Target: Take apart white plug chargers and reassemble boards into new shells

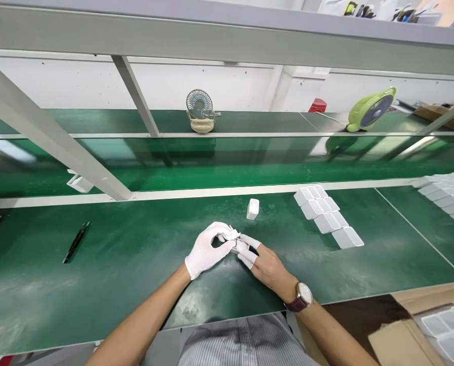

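My left hand (207,250), in a white glove, pinches a small white part (235,236) above the green bench. My right hand (268,265) has white covers on several fingers and a watch on its wrist. Its fingertips close on the same part from the right. Fingers hide much of the part, so I cannot tell its exact kind; a thin dark line shows on it. Just beyond my hands stands a small white box (253,209) with rounded corners.
Rows of white boxes (322,216) stand to the right, and more white boxes (450,193) at the far right. A black pen (76,243) lies left. Behind the bench are slanted metal posts (135,94), a small fan (200,109) and a green fan (369,109). An open carton (405,343) sits lower right.
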Demonstrator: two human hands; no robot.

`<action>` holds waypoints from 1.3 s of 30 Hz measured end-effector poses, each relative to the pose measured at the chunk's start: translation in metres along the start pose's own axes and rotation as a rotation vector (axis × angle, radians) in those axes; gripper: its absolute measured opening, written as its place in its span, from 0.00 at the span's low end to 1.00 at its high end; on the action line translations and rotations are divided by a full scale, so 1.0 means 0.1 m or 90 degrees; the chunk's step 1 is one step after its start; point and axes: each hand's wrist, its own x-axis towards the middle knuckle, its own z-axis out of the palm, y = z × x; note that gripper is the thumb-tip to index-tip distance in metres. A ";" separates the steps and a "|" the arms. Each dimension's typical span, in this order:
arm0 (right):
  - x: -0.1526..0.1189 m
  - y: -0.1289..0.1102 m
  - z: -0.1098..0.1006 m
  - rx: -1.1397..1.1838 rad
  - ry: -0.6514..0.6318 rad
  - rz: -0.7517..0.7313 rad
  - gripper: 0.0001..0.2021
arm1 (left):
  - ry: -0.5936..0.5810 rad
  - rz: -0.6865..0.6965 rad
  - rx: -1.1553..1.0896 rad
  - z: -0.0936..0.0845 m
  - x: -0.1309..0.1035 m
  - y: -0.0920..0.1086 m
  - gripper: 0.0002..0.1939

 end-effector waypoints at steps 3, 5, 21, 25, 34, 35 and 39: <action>-0.02 0.01 0.05 0.004 -0.004 0.011 0.21 | 0.018 -0.005 -0.035 -0.01 0.01 -0.01 0.07; 0.00 0.01 0.06 0.019 0.013 0.017 0.21 | 0.027 -0.017 -0.050 -0.02 0.01 -0.03 0.07; -0.06 -0.06 -0.10 0.000 -0.016 0.110 0.21 | -0.035 0.072 0.073 0.01 -0.02 -0.07 0.41; -0.09 -0.06 -0.01 -0.010 -0.006 0.134 0.21 | -0.071 0.157 0.142 0.10 -0.04 -0.06 0.33; -0.17 -0.06 -0.20 0.044 0.156 0.177 0.25 | -0.055 0.123 0.171 0.05 -0.02 -0.07 0.22; -0.17 -0.05 -0.19 0.033 0.148 0.170 0.24 | -0.057 0.126 0.169 0.05 -0.02 -0.06 0.21; -0.16 -0.05 -0.15 -0.024 0.087 0.140 0.20 | -0.063 0.125 0.168 0.06 -0.01 -0.06 0.15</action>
